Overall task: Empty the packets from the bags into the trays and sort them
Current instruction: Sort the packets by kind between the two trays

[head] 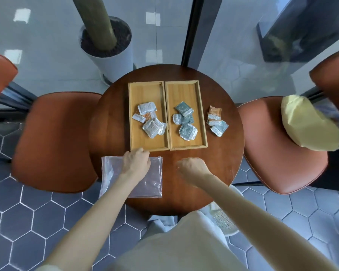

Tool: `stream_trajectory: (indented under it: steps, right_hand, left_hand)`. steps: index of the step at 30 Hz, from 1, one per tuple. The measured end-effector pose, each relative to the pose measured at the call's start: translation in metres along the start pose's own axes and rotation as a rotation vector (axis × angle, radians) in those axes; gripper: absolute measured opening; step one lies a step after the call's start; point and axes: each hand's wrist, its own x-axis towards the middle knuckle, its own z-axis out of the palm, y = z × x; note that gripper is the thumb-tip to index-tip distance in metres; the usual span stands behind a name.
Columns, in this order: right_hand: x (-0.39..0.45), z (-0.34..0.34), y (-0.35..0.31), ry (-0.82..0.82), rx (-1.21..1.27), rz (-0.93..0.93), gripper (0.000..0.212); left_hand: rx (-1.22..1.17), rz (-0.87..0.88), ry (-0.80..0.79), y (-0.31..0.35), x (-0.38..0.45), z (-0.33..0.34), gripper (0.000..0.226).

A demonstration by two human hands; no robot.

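Two wooden trays lie side by side on a round brown table [221, 165]. The left tray [145, 90] holds several silver and orange packets [150, 122]. Several grey-green packets [185, 122] lie in the right tray [181, 90]. A few orange and silver packets [216, 121] sit loose on the table to the right of the trays. A flat clear plastic bag [149, 182] lies at the table's near left edge, partly overhanging it. My left hand [136, 163] rests on the bag's top edge, fingers curled. My right hand [192, 169] hovers over bare table to the right of the bag, fingers curled, nothing visible in it.
Orange-brown chairs stand left [53, 141] and right [280, 145] of the table; a pale yellow bag [309, 124] lies on the right one. A white planter [108, 45] stands behind the table by a glass wall. A white basket [223, 222] sits on the floor under the near edge.
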Motion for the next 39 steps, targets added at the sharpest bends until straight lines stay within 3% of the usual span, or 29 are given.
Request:
stream_trajectory:
  steps: [8, 17, 23, 27, 39]
  right_hand:
    - [0.005, -0.050, 0.089, 0.193, 0.225, 0.340, 0.027]
    - [0.029, -0.041, 0.164, 0.364, 0.366, 0.582, 0.024]
    - [0.057, -0.025, 0.176, 0.389, 0.504, 0.713, 0.031]
    - [0.074, -0.016, 0.171, 0.372, 0.582, 0.817, 0.037]
    - [0.077, -0.016, 0.173, 0.477, 0.892, 0.919, 0.019]
  left_hand:
    - [-0.175, 0.209, 0.134, 0.069, 0.076, -0.031, 0.018]
    - [-0.097, 0.369, 0.169, 0.139, 0.161, -0.021, 0.015]
    - [0.009, 0.471, 0.028, 0.160, 0.206, -0.001, 0.054]
    - [0.081, 0.479, -0.084, 0.162, 0.219, 0.011, 0.057]
    - [-0.180, 0.485, 0.230, 0.163, 0.223, 0.011, 0.018]
